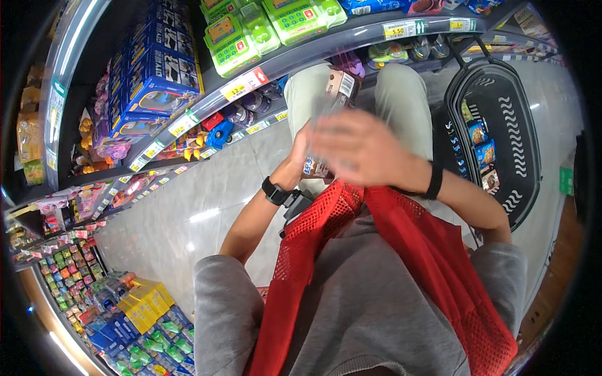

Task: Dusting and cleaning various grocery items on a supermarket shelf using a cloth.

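To handle the brown package (343,88) well, I think it is better that the left hand (295,156) bears it steadily from its side, and the right hand (367,150) works with light pressure, because a hard squeeze could perhaps crush what is inside. The package is to the left of the black shopping basket (530,128), well apart from it, and the two hands meet around its middle part. The right hand passes across the package with its fingers extended toward the side away from the basket; they are blurred, so I cannot tell whether they are spread or pressed together, or whether they touch the surface. The left fingers are mostly hidden behind the right hand, and I cannot tell if they pinch the package. It would be wise to hold both wrists clear of the red mesh vest (295,244), which hangs to the left of the basket, just under the hands, so that the cloth is not caught. As for its look, the package is dark brown and rather long; its far end carries a pale label with a barcode, and its near end shows light printing. The middle is covered, so I cannot say if it is a box or a bag.
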`<state>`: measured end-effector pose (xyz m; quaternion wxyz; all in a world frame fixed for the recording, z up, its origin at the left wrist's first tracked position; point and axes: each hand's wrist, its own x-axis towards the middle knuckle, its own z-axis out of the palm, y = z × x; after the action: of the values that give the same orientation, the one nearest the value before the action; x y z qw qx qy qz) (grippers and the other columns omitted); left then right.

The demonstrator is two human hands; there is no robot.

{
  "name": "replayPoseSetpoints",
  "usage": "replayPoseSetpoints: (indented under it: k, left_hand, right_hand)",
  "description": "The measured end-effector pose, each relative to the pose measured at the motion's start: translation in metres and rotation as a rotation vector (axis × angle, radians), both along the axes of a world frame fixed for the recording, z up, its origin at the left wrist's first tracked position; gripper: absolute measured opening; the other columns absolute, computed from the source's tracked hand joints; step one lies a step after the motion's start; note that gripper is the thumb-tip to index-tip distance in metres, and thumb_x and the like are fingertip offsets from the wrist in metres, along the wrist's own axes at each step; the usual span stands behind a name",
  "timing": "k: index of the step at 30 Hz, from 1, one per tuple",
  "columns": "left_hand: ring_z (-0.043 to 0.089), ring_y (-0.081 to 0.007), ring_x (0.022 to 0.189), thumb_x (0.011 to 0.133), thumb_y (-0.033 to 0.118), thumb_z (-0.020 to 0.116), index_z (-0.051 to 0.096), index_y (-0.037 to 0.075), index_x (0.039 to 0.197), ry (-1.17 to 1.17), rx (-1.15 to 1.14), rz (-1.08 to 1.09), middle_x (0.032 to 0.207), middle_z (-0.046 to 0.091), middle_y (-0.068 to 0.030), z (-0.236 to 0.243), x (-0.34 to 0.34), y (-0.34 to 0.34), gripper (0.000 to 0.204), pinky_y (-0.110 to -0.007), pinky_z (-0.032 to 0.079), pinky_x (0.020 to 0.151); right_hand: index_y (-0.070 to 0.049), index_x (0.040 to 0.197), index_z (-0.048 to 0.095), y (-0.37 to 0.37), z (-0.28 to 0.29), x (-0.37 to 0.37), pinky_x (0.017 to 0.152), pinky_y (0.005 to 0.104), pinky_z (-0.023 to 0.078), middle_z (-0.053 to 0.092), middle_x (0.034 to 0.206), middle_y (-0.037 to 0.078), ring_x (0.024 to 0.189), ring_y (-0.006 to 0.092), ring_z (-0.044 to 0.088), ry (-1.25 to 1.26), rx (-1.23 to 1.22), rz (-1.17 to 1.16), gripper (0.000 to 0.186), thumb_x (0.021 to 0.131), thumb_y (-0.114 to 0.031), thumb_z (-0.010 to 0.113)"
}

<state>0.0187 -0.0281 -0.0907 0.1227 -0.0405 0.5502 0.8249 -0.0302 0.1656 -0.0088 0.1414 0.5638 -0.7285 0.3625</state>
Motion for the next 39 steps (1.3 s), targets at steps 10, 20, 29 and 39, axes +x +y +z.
replayPoseSetpoints:
  k: [10, 20, 29, 39]
  left_hand:
    - [0.062, -0.0245, 0.104, 0.106, 0.047, 0.035, 0.028, 0.014, 0.154, -0.340, 0.201, -0.145, 0.129, 0.056, -0.0125, 0.024, -0.001, 0.014, 0.059, -0.037, 0.059, 0.083]
    - [0.040, -0.0264, 0.138, 0.100, 0.015, 0.056, 0.006, 0.014, 0.160, 0.102, -0.102, -0.190, 0.158, 0.025, -0.0161, 0.053, -0.016, 0.035, 0.078, -0.038, 0.037, 0.110]
    - [0.052, -0.0267, 0.128, 0.083, -0.005, 0.067, 0.007, 0.009, 0.158, 0.340, -0.301, -0.372, 0.150, 0.039, -0.0188, 0.114, -0.048, 0.102, 0.097, -0.041, 0.044, 0.105]
    - [0.056, -0.0274, 0.126, 0.094, 0.006, 0.058, 0.037, 0.005, 0.149, 0.100, -0.412, -0.319, 0.146, 0.046, -0.0151, 0.047, -0.062, 0.051, 0.058, -0.036, 0.048, 0.094]
  right_hand:
    - [-0.008, 0.099, 0.076, 0.029, -0.011, -0.075, 0.084, 0.0390, 0.055, 0.071, 0.104, 0.009, 0.099, 0.0285, 0.067, -0.077, -0.062, -0.074, 0.024, 0.078, -0.016, 0.068]
    - [-0.005, 0.100, 0.070, 0.087, 0.018, -0.038, 0.058, 0.0294, 0.047, 0.063, 0.067, 0.005, 0.059, 0.0125, 0.060, -1.009, -0.078, -0.329, 0.047, 0.090, -0.051, 0.069]
    - [-0.001, 0.109, 0.073, 0.153, 0.019, -0.014, 0.078, 0.0336, 0.052, 0.074, 0.087, 0.011, 0.078, 0.0178, 0.066, -1.082, -0.250, -0.542, 0.046, 0.087, -0.041, 0.070]
    - [0.012, 0.124, 0.059, 0.475, -0.056, 0.025, 0.090, 0.0337, 0.049, 0.065, 0.117, 0.016, 0.101, 0.0200, 0.061, -1.262, 0.061, -1.531, 0.079, 0.084, -0.056, 0.067]
